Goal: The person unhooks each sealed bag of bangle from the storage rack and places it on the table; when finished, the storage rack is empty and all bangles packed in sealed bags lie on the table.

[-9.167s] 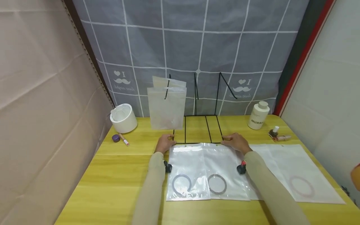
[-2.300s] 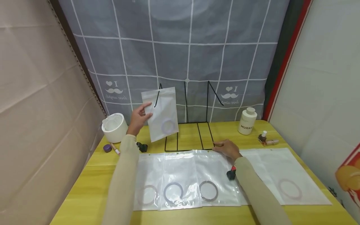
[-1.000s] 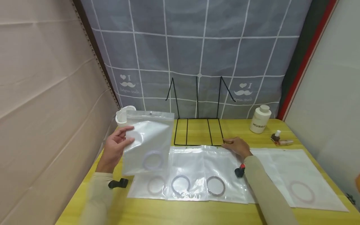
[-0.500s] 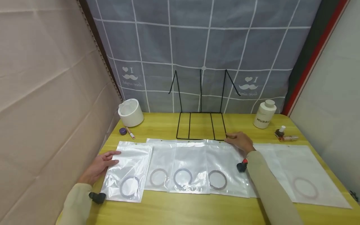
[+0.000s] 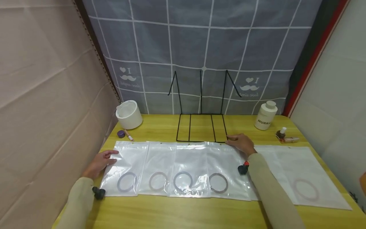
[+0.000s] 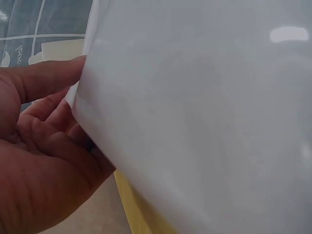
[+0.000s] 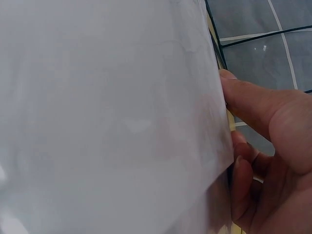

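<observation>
A row of clear-and-white zip bags, each with a ring-shaped item inside, lies across the yellow table. In the head view my left hand (image 5: 100, 162) pinches the left edge of the leftmost zip bag (image 5: 124, 165). The left wrist view has my thumb (image 6: 53, 78) at that edge, fingers behind it. My right hand (image 5: 241, 144) holds the front right corner of the black wire rack (image 5: 201, 141). In the right wrist view a zip bag (image 7: 112, 112) fills most of the picture, with my right fingers beside its edge.
Behind on the left stand a white pot (image 5: 130, 119), a purple lid (image 5: 121, 134) and a small tube (image 5: 128, 135). A white bottle (image 5: 266, 116) and small cosmetic bottles (image 5: 281, 133) stand at the right. The rack's hooks rise before a grey curtain (image 5: 188, 47).
Two zip bags left the rack's left hook one after the other. My left hand laid the last at the row's left end and shifted it against its neighbour. My right hand stays at the rack.
</observation>
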`<state>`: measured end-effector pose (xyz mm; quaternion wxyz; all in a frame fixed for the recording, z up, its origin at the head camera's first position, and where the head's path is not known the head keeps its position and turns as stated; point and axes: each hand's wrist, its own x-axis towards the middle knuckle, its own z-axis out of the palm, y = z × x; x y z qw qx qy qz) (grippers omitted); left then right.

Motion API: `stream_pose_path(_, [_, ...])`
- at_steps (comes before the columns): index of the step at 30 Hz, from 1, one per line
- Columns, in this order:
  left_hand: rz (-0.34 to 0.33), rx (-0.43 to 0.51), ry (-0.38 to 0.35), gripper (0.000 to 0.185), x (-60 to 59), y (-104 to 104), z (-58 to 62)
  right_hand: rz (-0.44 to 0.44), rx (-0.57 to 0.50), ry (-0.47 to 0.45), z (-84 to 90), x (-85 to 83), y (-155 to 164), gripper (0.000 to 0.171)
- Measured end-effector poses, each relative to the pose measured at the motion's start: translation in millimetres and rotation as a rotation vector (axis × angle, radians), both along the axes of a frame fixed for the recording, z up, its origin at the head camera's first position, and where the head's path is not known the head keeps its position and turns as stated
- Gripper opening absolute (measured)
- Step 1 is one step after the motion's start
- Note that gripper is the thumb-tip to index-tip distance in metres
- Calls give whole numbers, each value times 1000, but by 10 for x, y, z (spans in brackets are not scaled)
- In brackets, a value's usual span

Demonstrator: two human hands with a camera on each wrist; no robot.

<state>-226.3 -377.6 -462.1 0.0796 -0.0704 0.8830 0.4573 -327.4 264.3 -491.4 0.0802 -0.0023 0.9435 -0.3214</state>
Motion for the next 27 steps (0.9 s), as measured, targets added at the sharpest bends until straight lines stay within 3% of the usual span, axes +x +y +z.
stream_pose_path(3, [10,-53,0,46,6,12,11,3,5,-3,-15,2,-6,67])
stream_pose_path(11, [1,-314,16,42,48,57,5,13,7,-7,-11,20,-27,66])
stream_pose_path(20, [24,-349,-85,50,46,60,7,17,3,-8,-20,31,-49,66])
stream_pose_path(27, [16,-340,-93,53,0,65,-11,15,7,-15,12,-8,-24,65])
